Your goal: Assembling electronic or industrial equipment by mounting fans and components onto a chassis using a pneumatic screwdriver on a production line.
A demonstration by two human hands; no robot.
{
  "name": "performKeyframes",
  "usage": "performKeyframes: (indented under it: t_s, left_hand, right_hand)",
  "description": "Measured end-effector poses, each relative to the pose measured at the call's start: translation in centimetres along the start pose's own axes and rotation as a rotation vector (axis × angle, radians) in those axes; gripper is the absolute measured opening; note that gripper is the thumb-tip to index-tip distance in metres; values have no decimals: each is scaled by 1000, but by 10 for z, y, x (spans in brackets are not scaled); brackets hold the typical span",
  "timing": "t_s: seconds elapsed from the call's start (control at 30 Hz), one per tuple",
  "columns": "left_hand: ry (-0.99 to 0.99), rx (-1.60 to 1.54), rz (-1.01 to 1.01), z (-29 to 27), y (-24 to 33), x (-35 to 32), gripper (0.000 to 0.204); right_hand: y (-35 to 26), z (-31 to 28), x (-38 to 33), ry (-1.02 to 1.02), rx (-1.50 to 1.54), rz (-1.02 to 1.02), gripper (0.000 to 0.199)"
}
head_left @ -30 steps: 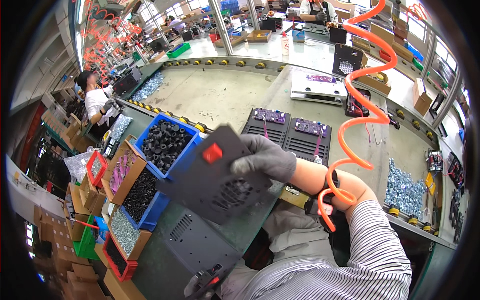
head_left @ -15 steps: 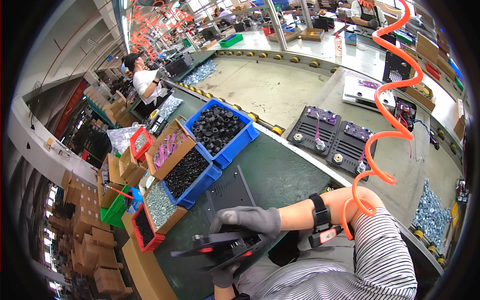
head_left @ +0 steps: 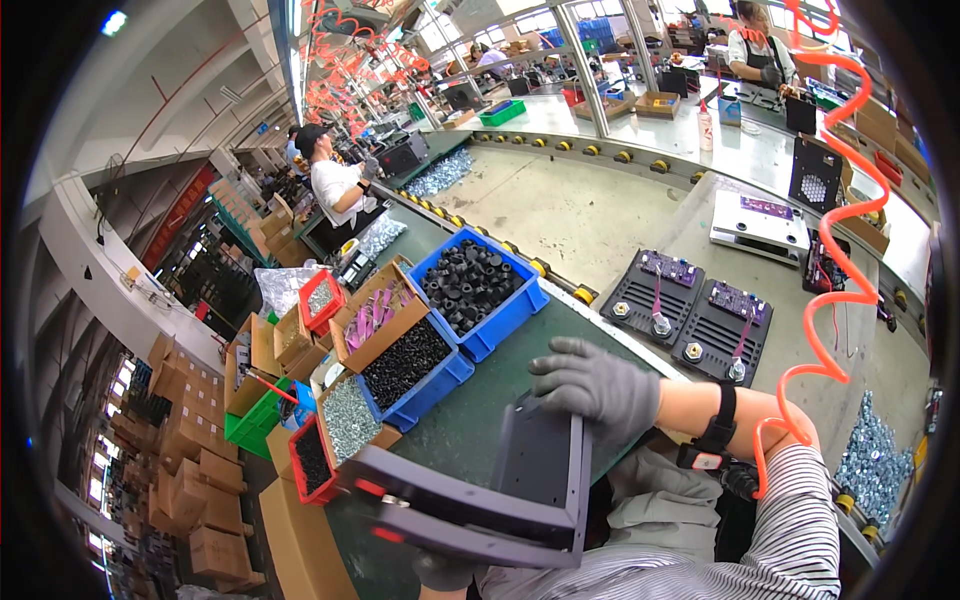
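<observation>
A black metal housing (head_left: 470, 520) with two red pieces at its left end is held tilted over the near part of the bench. My left hand (head_left: 443, 572), in a dark grey glove, grips it from below; its fingers are mostly hidden behind the housing. At the upper right corner of the housing is my gloved right hand (head_left: 600, 388), fingers stretched out and apart, close to or touching the edge. A flat black panel (head_left: 540, 455) shows inside the housing's outline; whether it is a separate part I cannot tell.
Bins stand to the left: a blue one (head_left: 535, 285) with black knobs, another (head_left: 465, 372) with small black parts, a red one (head_left: 328, 492). Two black plates with purple boards (head_left: 725, 330) lie beyond the bench edge. An orange coiled hose (head_left: 835, 270) hangs at right.
The housing has turned and swung wide, its red-marked end now facing left. My right hand has moved up and right to its corner, fingers spreading. The whole view has shifted.
</observation>
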State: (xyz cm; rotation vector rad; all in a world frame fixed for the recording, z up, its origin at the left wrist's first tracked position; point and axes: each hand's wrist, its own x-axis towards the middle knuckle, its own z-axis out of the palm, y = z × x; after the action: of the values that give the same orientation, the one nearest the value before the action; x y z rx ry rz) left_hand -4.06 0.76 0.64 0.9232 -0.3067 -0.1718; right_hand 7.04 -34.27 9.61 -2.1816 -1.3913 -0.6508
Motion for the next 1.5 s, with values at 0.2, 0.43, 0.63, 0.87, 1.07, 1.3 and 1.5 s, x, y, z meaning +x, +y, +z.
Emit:
performKeyframes:
  t_s: [0.2, 0.43, 0.63, 0.87, 1.07, 1.3, 1.5]
  left_hand:
    - [-476, -226, 98, 106, 41, 108, 48]
    - [66, -27, -65, 85, -1, 186, 38]
    - [162, 1173, 112, 20, -62, 151, 35]
    - [-38, 1724, 183, 30, -67, 139, 38]
    - [-84, 1691, 177, 32, -73, 147, 32]
    - [-132, 1710, 203, 28, -66, 144, 26]
    - [-191, 1731, 182, 32, -68, 151, 24]
  right_hand:
    - [-23, -87, -5, 112, -255, 64, 35]
    - [-4, -164, -57, 327, -712, 767, 40]
    - [57, -196, -72, 105, -780, 1302, 35]
    - [131, -169, -134, -95, -677, 1570, 53]
    - [128, -204, -170, 1, -589, 1626, 63]
    - [-26, -182, -247, 421, -867, 1323, 38]
    - [-181, -138, -363, -124, -683, 2382, 68]
